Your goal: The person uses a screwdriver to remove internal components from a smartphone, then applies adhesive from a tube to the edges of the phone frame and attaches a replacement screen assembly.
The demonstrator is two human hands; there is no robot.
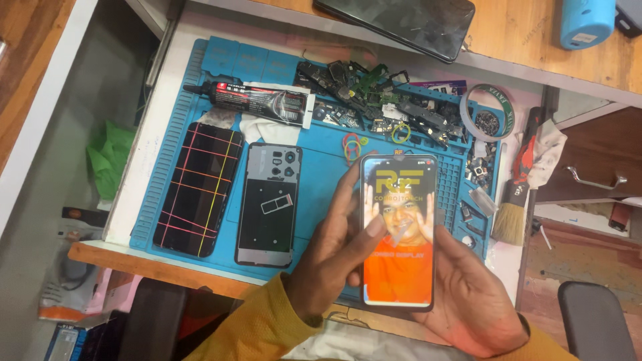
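Here the right hand (468,294) cradles the lit phone (398,230) (upright), closed grip; left hand (331,257) fingers its edge.

1. I am seeing both hands bare, the left hand (331,257) and the right hand (468,294), wearing no gloves.
2. I am wearing mustard-yellow long sleeves (261,321), bunching in soft folds at each wrist.

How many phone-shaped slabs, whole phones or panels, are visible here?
4: the lit phone held in both hands, a rubber-banded screen panel and a back housing on the blue mat, and a cracked phone on the wooden desk.
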